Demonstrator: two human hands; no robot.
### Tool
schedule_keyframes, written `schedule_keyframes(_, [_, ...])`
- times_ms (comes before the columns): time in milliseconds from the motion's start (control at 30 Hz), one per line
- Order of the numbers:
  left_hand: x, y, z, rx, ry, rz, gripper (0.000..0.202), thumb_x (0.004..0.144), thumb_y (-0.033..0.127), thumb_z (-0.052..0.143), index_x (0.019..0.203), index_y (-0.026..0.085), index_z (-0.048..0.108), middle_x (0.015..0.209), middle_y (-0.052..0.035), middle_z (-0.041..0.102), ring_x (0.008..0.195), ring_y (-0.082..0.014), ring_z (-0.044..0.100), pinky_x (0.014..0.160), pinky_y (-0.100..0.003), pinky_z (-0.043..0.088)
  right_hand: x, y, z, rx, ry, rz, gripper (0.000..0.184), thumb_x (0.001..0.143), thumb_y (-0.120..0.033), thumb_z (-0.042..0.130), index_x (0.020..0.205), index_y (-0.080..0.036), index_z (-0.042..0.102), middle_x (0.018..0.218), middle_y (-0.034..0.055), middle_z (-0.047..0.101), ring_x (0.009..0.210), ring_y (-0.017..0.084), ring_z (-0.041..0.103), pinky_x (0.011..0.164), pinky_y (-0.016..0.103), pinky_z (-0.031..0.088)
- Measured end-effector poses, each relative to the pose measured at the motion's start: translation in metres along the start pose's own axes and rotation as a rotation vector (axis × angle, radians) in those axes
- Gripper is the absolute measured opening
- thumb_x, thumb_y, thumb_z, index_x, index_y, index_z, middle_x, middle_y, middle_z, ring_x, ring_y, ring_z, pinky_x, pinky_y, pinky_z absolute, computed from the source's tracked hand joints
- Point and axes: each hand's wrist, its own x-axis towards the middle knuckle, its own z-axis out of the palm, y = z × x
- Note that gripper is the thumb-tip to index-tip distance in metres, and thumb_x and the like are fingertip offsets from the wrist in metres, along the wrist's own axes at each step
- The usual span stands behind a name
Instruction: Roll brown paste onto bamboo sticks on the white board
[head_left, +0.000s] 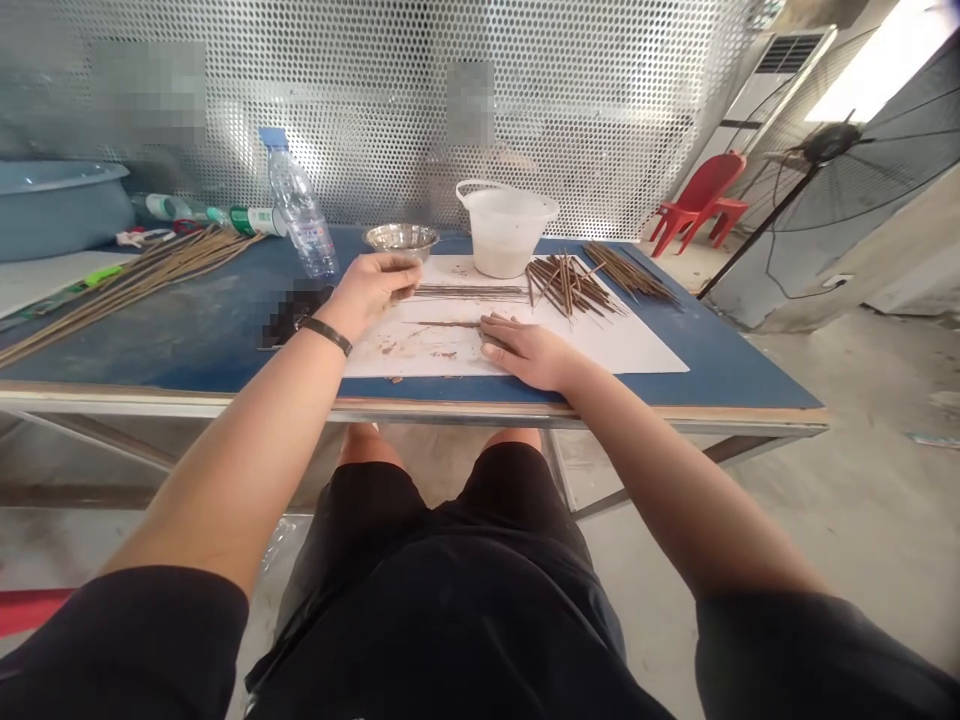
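Observation:
My right hand [521, 350] lies flat on a white sheet [615, 345], its fingertips on a thin brown stick [442, 324] whose far end reaches left across the sheet. My left hand [371, 285] hovers palm down over the sheet's left edge, holding nothing I can see. Close to its fingertips is a row of parallel sticks [469, 292], and just behind it sits a steel bowl [401, 240]. Right of the row, a loose crossed pile of brown sticks [570, 290] lies on the sheet. Brown smears mark the sheet's near part.
The sheet lies on a blue table [172, 340]. A white bucket [504, 232] and a water bottle [300, 205] stand at the back, with a long stick bundle [142, 280] at left and another [630, 272] at right. A blue basin [52, 205] sits behind left.

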Motion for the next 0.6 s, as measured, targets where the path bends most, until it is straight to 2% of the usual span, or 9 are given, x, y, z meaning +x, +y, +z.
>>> schedule_keyframes(200, [-0.001,0.001,-0.004,-0.08,0.103,-0.052,0.02,0.085,-0.001,0.087,0.076,0.015,0.078,0.071,-0.0023,0.074,0.064,-0.0102,0.068,0.068,-0.023,0.058,0.001,0.006,0.001,0.003,0.032,-0.001,0.084,0.11,-0.073,0.04,0.163,-0.012,0.062,0.174,0.0178,0.053,0.166,0.04,0.044,0.138,0.06,0.037])
schedule_keyframes(433, [0.005,-0.008,-0.008,-0.058,0.232,-0.073,0.02,0.089,0.006,0.09,0.075,0.014,0.078,0.075,-0.0059,0.077,0.068,-0.0121,0.073,0.073,-0.025,0.062,-0.001,0.004,0.001,-0.008,0.055,0.014,0.084,0.11,-0.074,0.039,0.163,-0.013,0.062,0.175,0.0168,0.052,0.168,0.038,0.041,0.138,0.058,0.036])
schedule_keyframes(600, [0.01,-0.014,-0.012,-0.025,0.272,-0.038,0.027,0.089,0.013,0.091,0.069,0.013,0.073,0.067,-0.0034,0.073,0.059,-0.0085,0.066,0.065,-0.019,0.057,0.009,0.0,-0.004,-0.013,0.063,0.1,0.085,0.111,-0.069,0.036,0.166,-0.009,0.058,0.177,0.0185,0.048,0.17,0.036,0.037,0.14,0.056,0.032])
